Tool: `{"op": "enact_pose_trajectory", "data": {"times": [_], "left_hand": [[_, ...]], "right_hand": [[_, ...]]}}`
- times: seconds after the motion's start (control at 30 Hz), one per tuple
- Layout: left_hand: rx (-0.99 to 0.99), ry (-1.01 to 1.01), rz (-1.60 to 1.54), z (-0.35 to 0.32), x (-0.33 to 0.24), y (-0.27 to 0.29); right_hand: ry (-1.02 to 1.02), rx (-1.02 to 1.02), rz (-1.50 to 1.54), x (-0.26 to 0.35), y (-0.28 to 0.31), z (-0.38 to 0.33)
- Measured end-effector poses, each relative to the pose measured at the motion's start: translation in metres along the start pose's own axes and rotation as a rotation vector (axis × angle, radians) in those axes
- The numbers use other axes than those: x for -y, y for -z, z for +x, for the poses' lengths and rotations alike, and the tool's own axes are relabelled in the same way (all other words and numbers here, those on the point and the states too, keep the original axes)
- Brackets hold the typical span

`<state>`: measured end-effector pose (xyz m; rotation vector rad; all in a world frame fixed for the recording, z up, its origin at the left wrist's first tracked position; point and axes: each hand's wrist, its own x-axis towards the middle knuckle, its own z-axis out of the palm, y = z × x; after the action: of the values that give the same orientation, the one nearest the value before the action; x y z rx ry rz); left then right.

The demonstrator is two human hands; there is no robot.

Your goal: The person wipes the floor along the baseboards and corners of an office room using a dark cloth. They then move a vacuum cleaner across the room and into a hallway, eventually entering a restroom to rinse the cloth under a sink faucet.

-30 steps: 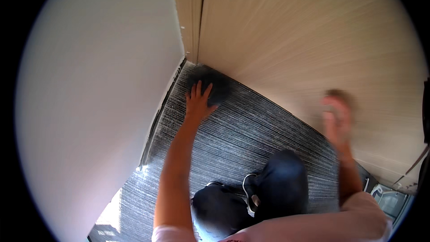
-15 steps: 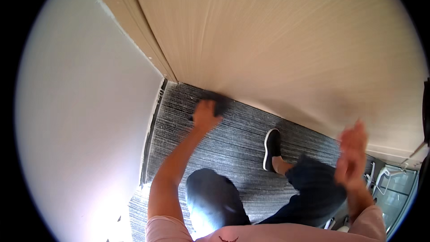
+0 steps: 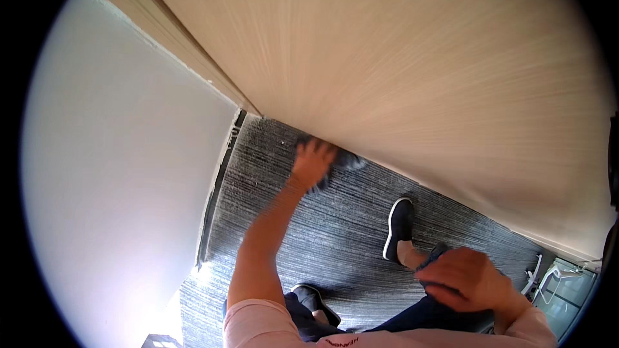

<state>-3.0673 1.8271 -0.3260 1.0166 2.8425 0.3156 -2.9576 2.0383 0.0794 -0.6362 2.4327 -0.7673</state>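
Note:
My left hand (image 3: 314,161) reaches down to the foot of a pale wood-grain panel (image 3: 361,58), its fingers spread over a crumpled dark grey cloth (image 3: 350,160). The cloth is bunched under the palm and sticks out on the right along the panel's lower edge; part of it is hidden by the hand. Over my right knee is my right hand (image 3: 467,277), its fingers extended and slightly bent, with nothing seen in them. The hand is a little blurred.
Grey striped carpet (image 3: 348,232) covers the floor. A white wall (image 3: 129,135) stands at left, with a rough dark gap along its base. My dark shoes (image 3: 401,222) are on the carpet. White hangers (image 3: 553,278) and a glass-fronted unit (image 3: 570,299) sit at the far right.
My left hand has slid right along the panel's base with the cloth. The right hand has dropped from beside the panel to my knee. My left shoe has come into view.

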Motion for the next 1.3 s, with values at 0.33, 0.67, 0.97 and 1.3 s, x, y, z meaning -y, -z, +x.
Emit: {"op": "enact_pose_trajectory", "data": {"times": [0.33, 0.67, 0.97, 1.3], "left_hand": [[0.035, 0.644, -0.077, -0.036, 0.071, 0.087], [0.218, 0.28, 0.279, -0.019, 0.105, 0.027], [0.212, 0.769, 0.115, -0.06, 0.118, 0.04], [0.289, 0.705, 0.312, 0.006, 0.09, 0.014]], "right_hand": [[-0.032, 0.123, 0.019, 0.012, 0.005, 0.003], [0.033, 0.193, -0.083, 0.028, -0.014, 0.016], [-0.063, 0.24, -0.091, 0.023, -0.014, 0.006], [0.064, 0.232, -0.09, 0.034, -0.011, 0.015]]}}
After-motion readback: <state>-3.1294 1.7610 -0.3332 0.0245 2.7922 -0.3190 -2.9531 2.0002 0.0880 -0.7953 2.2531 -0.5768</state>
